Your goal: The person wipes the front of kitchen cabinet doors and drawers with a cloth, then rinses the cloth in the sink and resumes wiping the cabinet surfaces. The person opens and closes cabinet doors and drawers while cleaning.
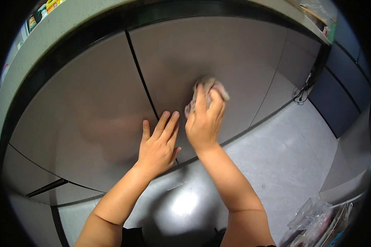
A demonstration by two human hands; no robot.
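Observation:
My right hand is closed on a crumpled cloth, greyish with pinkish patches, and presses it against a glossy grey-brown cabinet door. The cloth bunches out above and beside my fingers; its underside is hidden. To the left, my left hand lies flat with its fingers spread, near the dark vertical gap between two door panels. It holds nothing.
A pale speckled countertop curves above the doors, with bottles at its far left. Grey floor runs below. Cables hang by dark blue cabinets at right. Plastic bags fill a bin at lower right.

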